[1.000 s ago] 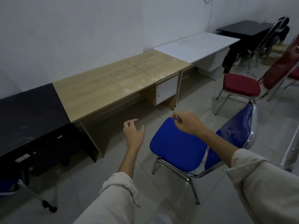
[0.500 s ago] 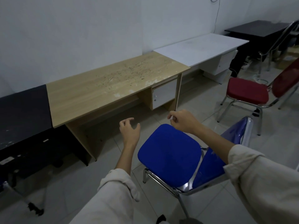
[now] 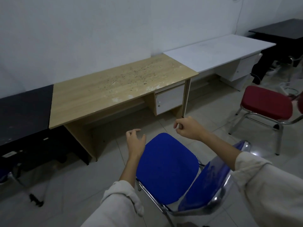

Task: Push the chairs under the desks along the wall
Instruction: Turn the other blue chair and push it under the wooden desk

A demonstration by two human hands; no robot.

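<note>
The blue chair (image 3: pixel 165 167) stood on the tiled floor (image 3: pixel 205 126) in front of the wooden desk (image 3: pixel 118 89), not under it, its seat facing the desk's opening. Both hands hovered above the seat's front edge, holding nothing: the left hand (image 3: pixel 135 141) was loosely open with curled fingers, and the right hand (image 3: pixel 188 128) had its fingers curled inward. A red chair (image 3: pixel 267 103) stood further right, near the white desk (image 3: pixel 218 53).

Both arms wear loose cream sleeves (image 3: pixel 270 185) pushed up.
</note>
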